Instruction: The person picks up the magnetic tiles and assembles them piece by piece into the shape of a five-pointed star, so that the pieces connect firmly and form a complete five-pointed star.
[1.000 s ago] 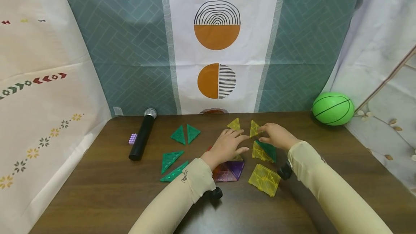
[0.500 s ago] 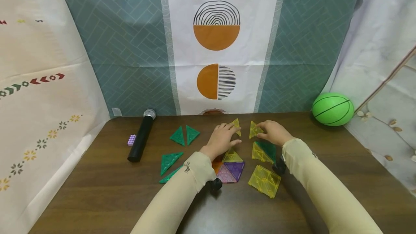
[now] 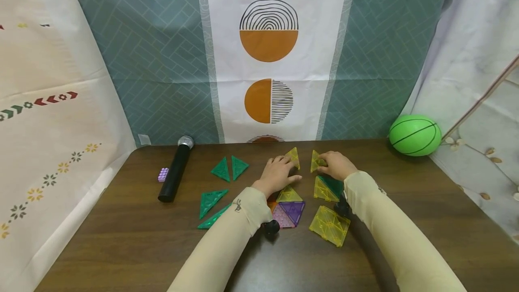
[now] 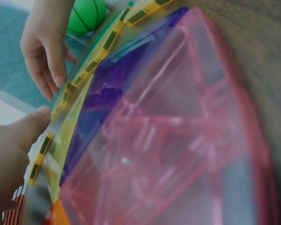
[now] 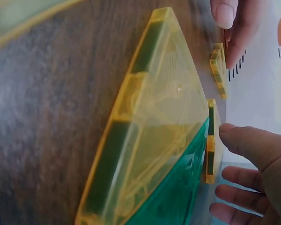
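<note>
Touching separate yellow triangles [image 3: 315,161], both hands [image 3: 276,175] are loosely spread.

We've got a see-through yellow plastic tile [image 5: 154,103] filling the middle, a see-through green plastic triangle [image 5: 173,192] right up against it, on a brown wood-grain table [image 5: 47,117]. We see the right hand [image 5: 274,171], thumb tip just beside a small yellow plastic tile [image 5: 210,147], and the left hand's [image 5: 247,23] fingers near another small yellow plastic piece [image 5: 218,70] up top.
</note>
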{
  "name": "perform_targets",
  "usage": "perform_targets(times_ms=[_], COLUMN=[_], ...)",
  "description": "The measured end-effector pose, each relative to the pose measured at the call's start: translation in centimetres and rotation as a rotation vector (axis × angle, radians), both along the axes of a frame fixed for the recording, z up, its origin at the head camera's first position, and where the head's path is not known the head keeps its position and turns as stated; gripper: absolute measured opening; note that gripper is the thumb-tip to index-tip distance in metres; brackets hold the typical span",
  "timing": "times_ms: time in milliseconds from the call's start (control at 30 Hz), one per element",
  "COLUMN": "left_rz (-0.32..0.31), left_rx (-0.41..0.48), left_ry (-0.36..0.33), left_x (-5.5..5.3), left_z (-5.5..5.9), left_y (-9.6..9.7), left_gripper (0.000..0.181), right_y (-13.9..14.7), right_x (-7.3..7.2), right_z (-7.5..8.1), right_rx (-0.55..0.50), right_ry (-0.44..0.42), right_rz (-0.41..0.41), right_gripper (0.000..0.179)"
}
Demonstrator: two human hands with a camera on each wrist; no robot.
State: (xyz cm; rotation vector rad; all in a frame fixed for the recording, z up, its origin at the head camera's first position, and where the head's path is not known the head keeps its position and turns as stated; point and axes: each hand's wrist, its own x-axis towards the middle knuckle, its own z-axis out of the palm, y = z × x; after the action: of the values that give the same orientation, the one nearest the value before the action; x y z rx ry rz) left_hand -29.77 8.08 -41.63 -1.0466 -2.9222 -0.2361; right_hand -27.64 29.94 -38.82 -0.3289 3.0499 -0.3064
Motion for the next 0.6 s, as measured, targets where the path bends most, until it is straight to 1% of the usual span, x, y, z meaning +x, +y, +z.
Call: perform_targets(times_ms=[200, 367, 600], left_rz=[-0.007, -0.011, -0.013], left_rx=[-0.023, -0.029, -0.055], left_ry=[-0.005, 0.006, 0.031], left_x=[0.0, 0.2, 0.6], left_z=[-0.3, 0.1, 0.2], left_y=[0.0, -0.3, -0.7], left_gripper=[0.055, 0.051, 0.049], right_y=[-0.6, -1.2, -1.9], right_x=[-0.2, -0.2, -0.1], right_z=[-0.2, -0.1, 0.3], right_rx=[0.026, 0.036, 0.037], right_ry=[-0.01, -0.014, -0.04], right_rz=[0.016, 0.033, 0.06], right_gripper=[0.042, 0.039, 0.037])
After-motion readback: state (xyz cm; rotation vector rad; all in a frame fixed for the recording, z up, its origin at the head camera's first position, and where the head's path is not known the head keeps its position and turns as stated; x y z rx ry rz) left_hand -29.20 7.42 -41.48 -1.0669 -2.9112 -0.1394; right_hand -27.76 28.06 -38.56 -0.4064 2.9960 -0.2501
